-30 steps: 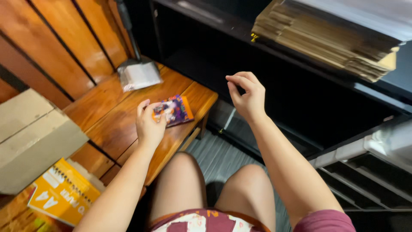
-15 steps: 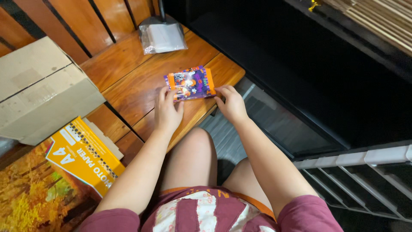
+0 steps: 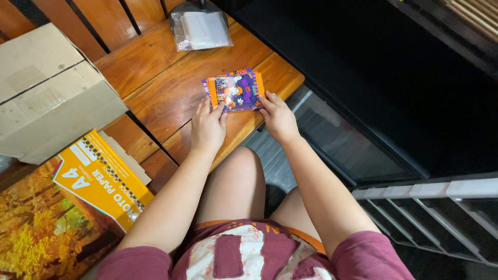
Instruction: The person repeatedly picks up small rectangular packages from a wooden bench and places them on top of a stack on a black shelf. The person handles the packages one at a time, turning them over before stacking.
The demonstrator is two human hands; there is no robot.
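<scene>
A small orange and purple printed packet (image 3: 235, 90) lies flat on the wooden slatted bench (image 3: 166, 88). My left hand (image 3: 207, 127) rests on the bench with its fingertips touching the packet's near left edge. My right hand (image 3: 278, 117) touches the packet's near right corner, fingers slightly bent. Neither hand lifts the packet; both press at its lower edge. My bare knees sit just below the bench's front edge.
A clear plastic bag of white sheets (image 3: 201, 30) lies at the bench's far end. A brown cardboard box (image 3: 46, 93) stands at left, with an orange photo paper pack (image 3: 101, 179) below it. Dark shelving (image 3: 394, 98) and white drawer rails (image 3: 441, 207) fill the right.
My right hand came down from mid-air to the packet's right corner. My left hand stayed at the packet's left edge. The view tilted down and closer to the bench.
</scene>
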